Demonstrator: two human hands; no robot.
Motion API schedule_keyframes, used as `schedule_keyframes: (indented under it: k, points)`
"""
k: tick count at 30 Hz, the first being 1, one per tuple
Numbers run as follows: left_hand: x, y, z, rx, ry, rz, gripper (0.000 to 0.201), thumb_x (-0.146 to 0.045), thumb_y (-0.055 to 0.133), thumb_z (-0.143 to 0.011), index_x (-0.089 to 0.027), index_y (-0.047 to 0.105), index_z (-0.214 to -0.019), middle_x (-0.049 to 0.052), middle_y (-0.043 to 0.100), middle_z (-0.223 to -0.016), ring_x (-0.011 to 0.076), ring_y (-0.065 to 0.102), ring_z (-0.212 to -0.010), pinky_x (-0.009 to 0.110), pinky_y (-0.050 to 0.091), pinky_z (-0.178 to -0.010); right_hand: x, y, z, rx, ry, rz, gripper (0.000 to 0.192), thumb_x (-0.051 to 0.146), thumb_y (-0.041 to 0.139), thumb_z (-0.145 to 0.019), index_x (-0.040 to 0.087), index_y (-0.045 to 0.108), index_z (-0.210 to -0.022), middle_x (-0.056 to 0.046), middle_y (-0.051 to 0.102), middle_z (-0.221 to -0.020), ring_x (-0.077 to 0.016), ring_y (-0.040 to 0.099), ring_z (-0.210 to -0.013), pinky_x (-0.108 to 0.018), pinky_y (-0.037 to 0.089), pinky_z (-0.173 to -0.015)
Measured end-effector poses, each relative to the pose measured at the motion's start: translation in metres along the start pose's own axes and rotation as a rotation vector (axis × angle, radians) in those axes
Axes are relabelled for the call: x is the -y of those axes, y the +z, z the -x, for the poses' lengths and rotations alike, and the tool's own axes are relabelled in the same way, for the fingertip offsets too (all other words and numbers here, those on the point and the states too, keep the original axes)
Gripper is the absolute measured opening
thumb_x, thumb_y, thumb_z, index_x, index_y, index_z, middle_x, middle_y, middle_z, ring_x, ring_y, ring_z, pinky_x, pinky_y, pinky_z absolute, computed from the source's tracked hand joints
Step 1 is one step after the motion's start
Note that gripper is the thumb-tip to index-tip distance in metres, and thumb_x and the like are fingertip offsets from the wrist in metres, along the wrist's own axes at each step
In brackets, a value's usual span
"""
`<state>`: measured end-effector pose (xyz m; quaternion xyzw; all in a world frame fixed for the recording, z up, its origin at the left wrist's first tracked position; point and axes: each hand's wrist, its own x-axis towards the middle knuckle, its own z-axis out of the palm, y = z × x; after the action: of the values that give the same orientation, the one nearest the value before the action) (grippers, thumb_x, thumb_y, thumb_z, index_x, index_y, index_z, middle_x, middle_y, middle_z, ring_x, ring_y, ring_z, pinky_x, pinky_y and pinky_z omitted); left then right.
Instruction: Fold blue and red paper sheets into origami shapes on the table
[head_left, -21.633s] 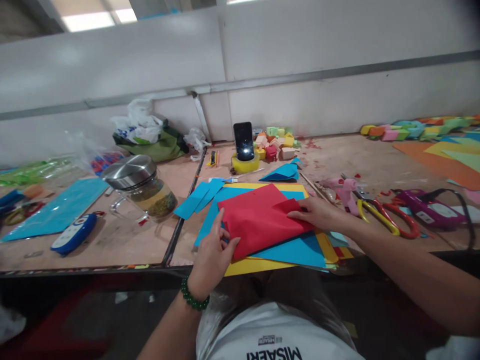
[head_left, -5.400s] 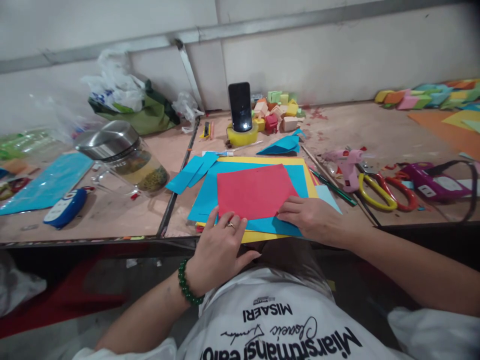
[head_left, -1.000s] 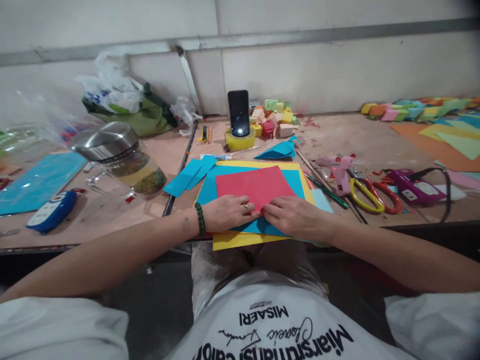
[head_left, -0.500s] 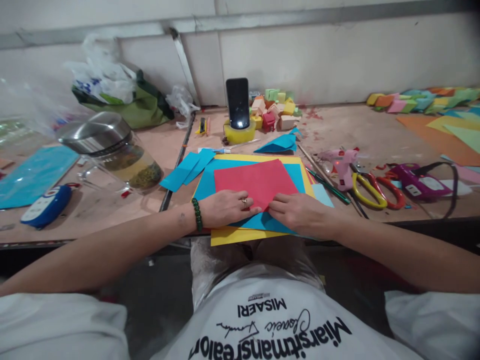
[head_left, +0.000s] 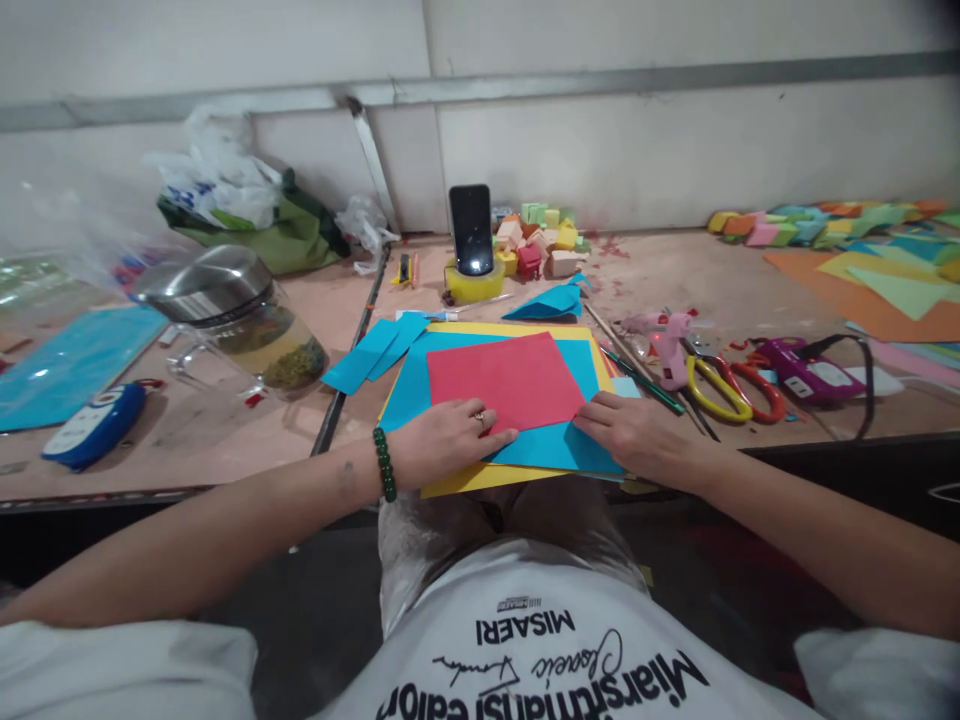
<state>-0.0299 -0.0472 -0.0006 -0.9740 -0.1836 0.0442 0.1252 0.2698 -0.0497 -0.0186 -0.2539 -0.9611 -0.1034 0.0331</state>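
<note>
I see the left hand [head_left: 450, 440] lying flat, fingers together, on the near edge of the red paper [head_left: 502, 382]; the right hand [head_left: 630, 435] presses with loosely spread fingers at that sheet's near right corner, gripping nothing; the red paper lies on a blue sheet [head_left: 559, 445], itself on a yellow sheet [head_left: 465, 482], at the table's [head_left: 247, 450] near edge; a phone [head_left: 470, 215] stands upright in a tape roll [head_left: 474, 285] behind; scissors [head_left: 724, 385] and a pink glue gun [head_left: 671, 340] lie right; the white shirt [head_left: 547, 660] reads "MISAERI", seen upside down.
</note>
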Motion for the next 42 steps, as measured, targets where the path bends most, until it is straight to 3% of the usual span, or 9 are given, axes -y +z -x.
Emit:
schedule_keyframes:
  k: [6,13,17,21,27,30,33,37,42]
  points:
    - [-0.031,0.003,0.029,-0.122,-0.238,0.110,0.037,-0.004,0.042,-0.090,-0.011,0.057,-0.123,0.014,0.065,-0.115,0.0222,0.059,-0.102,0.036,0.051,-0.089,-0.001,0.004,0.003,-0.046,0.045,-0.033,0.023,0.005,0.050,-0.084,0.013,0.067,-0.097,-0.012,0.066,-0.091,-0.0201,0.055,-0.084,-0.028,0.045,-0.068]
    - [-0.065,0.018,0.041,-0.324,-0.541,0.138,0.045,0.001,0.042,-0.080,-0.011,0.063,-0.118,0.014,0.067,-0.108,0.0256,0.059,-0.097,0.042,0.053,-0.085,0.000,0.002,0.004,-0.042,0.084,-0.077,0.027,0.002,0.051,-0.079,0.014,0.067,-0.097,-0.012,0.065,-0.094,-0.0202,0.055,-0.086,-0.028,0.045,-0.068]
    - [-0.073,0.022,0.037,-0.372,-0.577,0.103,0.043,0.001,0.040,-0.082,-0.009,0.063,-0.118,0.014,0.067,-0.108,0.0259,0.057,-0.098,0.042,0.052,-0.085,0.004,0.004,0.006,-0.060,0.110,-0.031,0.030,0.001,0.048,-0.078,0.015,0.066,-0.098,-0.011,0.065,-0.093,-0.0205,0.055,-0.085,-0.029,0.043,-0.067]
    - [-0.072,0.021,0.033,-0.293,-0.604,0.104,0.052,0.001,0.038,-0.082,-0.016,0.059,-0.127,0.013,0.067,-0.108,0.0251,0.057,-0.094,0.042,0.051,-0.082,0.004,0.004,0.013,-0.066,0.160,0.058,0.027,0.001,0.050,-0.078,0.014,0.067,-0.094,-0.011,0.064,-0.086,-0.0215,0.055,-0.081,-0.030,0.040,-0.064]
    - [-0.072,0.013,0.024,-0.207,-0.622,0.092,0.050,0.001,0.041,-0.080,-0.014,0.063,-0.123,0.013,0.066,-0.096,0.0260,0.056,-0.087,0.042,0.050,-0.078,0.003,-0.022,0.005,-0.060,0.175,0.186,0.022,0.000,0.051,-0.080,0.016,0.064,-0.072,-0.009,0.063,-0.071,-0.0201,0.054,-0.071,-0.030,0.035,-0.059]
    - [-0.072,0.009,0.022,-0.196,-0.617,0.084,0.048,0.001,0.041,-0.081,-0.013,0.063,-0.121,0.013,0.065,-0.094,0.0259,0.056,-0.085,0.042,0.050,-0.077,0.019,-0.030,-0.024,-0.122,-0.003,0.058,0.024,0.003,0.049,-0.084,0.015,0.067,-0.096,-0.010,0.068,-0.090,-0.0206,0.056,-0.082,-0.031,0.042,-0.069]
    - [-0.074,0.006,0.021,-0.166,-0.639,0.077,0.046,-0.001,0.041,-0.082,-0.015,0.063,-0.119,0.011,0.064,-0.090,0.0249,0.056,-0.084,0.041,0.050,-0.076,0.038,-0.024,-0.062,-0.031,-0.164,-0.030,0.032,0.008,0.052,-0.087,0.010,0.060,-0.117,-0.013,0.067,-0.102,-0.0221,0.056,-0.089,-0.033,0.045,-0.073]
    - [-0.079,0.008,0.022,-0.190,-0.676,0.052,0.046,0.001,0.041,-0.081,-0.014,0.061,-0.119,0.011,0.066,-0.095,0.0235,0.058,-0.085,0.040,0.051,-0.078,0.047,-0.009,-0.089,0.089,-0.189,-0.062,0.020,0.014,0.053,-0.090,0.009,0.061,-0.108,-0.013,0.065,-0.096,-0.0219,0.055,-0.083,-0.033,0.045,-0.067]
    - [-0.085,0.015,0.026,-0.286,-0.696,-0.018,0.045,0.000,0.041,-0.083,-0.014,0.062,-0.119,0.012,0.068,-0.102,0.0243,0.061,-0.091,0.042,0.049,-0.083,0.038,-0.001,-0.061,0.089,-0.139,-0.022,0.017,0.007,0.054,-0.085,0.009,0.062,-0.100,-0.013,0.063,-0.092,-0.0215,0.053,-0.078,-0.032,0.043,-0.061]
